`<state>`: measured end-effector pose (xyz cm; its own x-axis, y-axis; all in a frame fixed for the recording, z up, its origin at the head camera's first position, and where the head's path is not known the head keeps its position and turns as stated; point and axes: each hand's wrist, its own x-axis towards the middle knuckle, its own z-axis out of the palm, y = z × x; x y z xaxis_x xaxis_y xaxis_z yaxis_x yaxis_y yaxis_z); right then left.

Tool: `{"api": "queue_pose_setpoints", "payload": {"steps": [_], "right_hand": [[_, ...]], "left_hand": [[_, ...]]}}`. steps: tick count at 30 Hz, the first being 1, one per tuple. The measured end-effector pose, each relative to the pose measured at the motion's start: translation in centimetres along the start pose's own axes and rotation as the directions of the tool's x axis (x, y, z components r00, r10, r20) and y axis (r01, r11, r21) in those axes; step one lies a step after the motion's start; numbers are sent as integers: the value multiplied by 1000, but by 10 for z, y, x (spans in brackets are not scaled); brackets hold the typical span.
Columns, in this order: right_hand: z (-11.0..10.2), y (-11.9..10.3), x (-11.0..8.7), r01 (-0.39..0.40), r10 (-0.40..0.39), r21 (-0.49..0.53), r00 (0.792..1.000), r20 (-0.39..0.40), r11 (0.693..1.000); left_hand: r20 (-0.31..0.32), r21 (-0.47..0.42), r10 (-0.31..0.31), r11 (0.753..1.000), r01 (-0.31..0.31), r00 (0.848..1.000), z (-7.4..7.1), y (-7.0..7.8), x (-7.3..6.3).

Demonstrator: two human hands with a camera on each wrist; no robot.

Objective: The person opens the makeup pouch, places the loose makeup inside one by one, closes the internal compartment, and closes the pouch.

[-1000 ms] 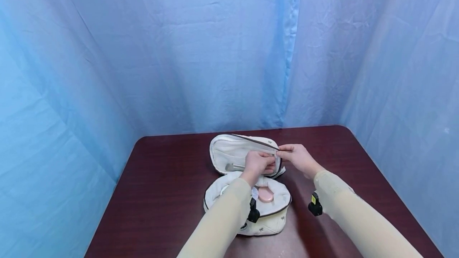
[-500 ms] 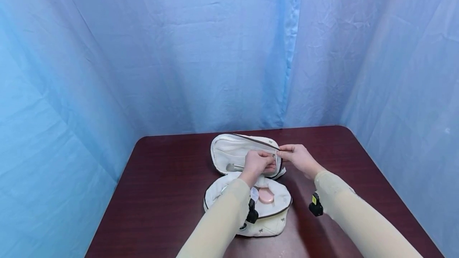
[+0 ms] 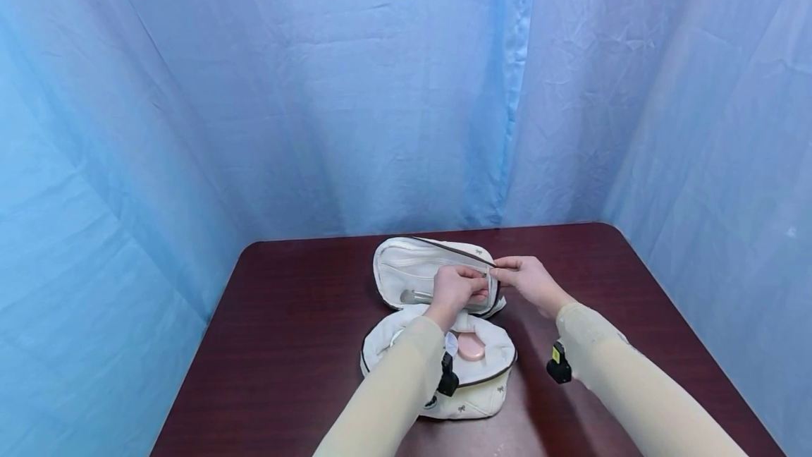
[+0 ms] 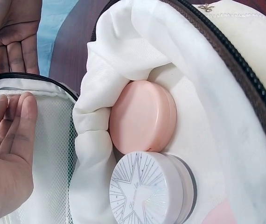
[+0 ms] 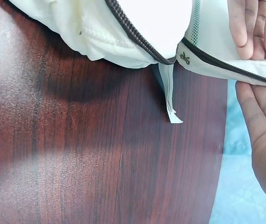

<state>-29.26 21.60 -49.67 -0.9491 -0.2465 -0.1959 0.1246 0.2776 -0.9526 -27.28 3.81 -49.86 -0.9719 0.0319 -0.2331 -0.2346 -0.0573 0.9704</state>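
A cream makeup bag (image 3: 472, 400) stands with its lid (image 3: 406, 259) folded back. My right hand (image 3: 531, 282) holds the lid's right end by its dark-trimmed edge, thumb inside and fingers behind. At the same end, my left hand (image 3: 453, 291) pinches the small zipper pull of the lid's inner mesh pocket (image 4: 51, 140); the fingertips mostly cover it. A makeup brush (image 3: 415, 297) lies in that pocket, its handle hidden behind my left hand. Inside the bag, a pink round compact (image 4: 140, 116) leans beside a white round jar (image 4: 140, 189) with a star on top.
The bag rests on a dark red-brown wooden table (image 3: 304, 330). A pale fabric tab (image 5: 168, 93) sticks out where lid and body meet. Light blue curtains (image 3: 380, 90) hang behind and on both sides. My left forearm (image 3: 387, 393) crosses over the bag's body.
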Motion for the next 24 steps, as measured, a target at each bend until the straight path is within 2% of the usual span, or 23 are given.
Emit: {"api": "queue_pose_setpoints", "payload": {"steps": [11,16,24], "right_hand": [[-1,3,2,27,-27,-11,1000,4,1000],[-1,2,0,28,-28,-14,1000,4,1000],[0,4,2,24,-23,-1,1000,6,1000]], "left_hand": [[7,50,3,999,-3,1000,1,2,-1],[-10,107,27,994,-26,1000,1,3,0],[14,271,83,959,-83,996,-3,5,0]]}}
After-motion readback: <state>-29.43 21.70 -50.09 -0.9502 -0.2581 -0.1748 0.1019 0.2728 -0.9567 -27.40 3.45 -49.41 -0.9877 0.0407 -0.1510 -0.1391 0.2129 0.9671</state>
